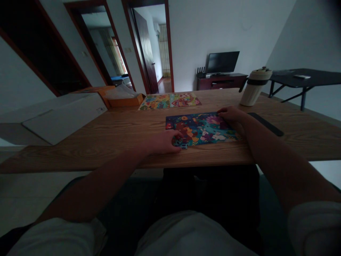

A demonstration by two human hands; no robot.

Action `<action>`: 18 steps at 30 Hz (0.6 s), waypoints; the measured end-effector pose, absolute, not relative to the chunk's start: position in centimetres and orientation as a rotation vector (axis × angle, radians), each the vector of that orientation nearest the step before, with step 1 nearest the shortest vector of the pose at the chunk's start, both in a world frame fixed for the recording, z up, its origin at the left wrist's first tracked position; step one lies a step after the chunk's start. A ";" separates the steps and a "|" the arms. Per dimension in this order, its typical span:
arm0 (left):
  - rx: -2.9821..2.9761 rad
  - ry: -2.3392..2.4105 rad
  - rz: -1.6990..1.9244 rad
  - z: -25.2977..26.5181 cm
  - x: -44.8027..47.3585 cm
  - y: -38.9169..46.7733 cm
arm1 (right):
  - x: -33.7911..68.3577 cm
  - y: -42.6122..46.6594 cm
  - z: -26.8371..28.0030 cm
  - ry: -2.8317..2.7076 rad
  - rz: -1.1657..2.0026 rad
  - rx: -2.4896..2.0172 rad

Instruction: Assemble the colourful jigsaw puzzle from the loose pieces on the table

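Observation:
A colourful jigsaw puzzle (195,129) with rabbits and other animals on a dark blue ground lies flat on the wooden table in front of me. My left hand (169,141) curls around its near left corner, thumb and fingers bent at the edge. Small light blue shapes, like a puzzle piece (183,145), show beside the thumb; whether it is loose I cannot tell. At the far right corner, my right hand (231,113) grips the puzzle's edge with bent fingertips. Its thumb is hidden.
Behind the puzzle lies a bright picture sheet (170,101). To the left are a white box (66,115) and an orange tray (126,101) holding clear plastic. A cream jug (255,87) stands at the back right, near a dark flat object (266,124) on the table (106,142).

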State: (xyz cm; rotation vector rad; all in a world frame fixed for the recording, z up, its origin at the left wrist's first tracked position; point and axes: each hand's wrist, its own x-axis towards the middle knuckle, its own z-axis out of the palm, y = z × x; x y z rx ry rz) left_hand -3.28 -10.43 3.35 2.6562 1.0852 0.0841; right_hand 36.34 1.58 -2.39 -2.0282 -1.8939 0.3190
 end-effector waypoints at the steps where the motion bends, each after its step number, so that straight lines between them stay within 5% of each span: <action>1: 2.643 1.086 0.095 3.3 -3.3 -10.3 | 36.3 1.5 -2.4 -1.885 0.321 -2.029; 18: 2.969 0.720 0.106 2.4 -3.8 -11.3 | 36.2 1.3 -2.4 -1.847 0.342 -1.993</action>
